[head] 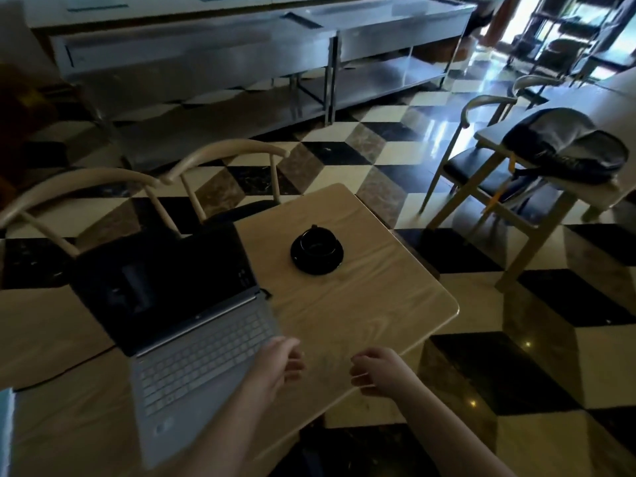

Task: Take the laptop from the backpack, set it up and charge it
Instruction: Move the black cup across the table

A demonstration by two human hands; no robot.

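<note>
Laptop is sitting open on the tabletop, left of centre, screen dark, silver keyboard facing the person. A dark cable is lying on the tabletop to the laptop's left; can't tell where it's plugged in. Left hand is hovering at the laptop's front right corner, over or just beside the keyboard edge, grip loosely curled and holding nothing. Right hand is hanging near the tabletop's front edge, well clear of the laptop, grip also loosely curled and empty. Black cup on saucer is standing to the right of the screen, apart from the laptop. Backpack is lying flat on a second table far right, well apart from everything else. Two chairs are standing behind the tabletop; another chair is sitting by the second table. Steel counters are running along the back, over a checkered floor.
</note>
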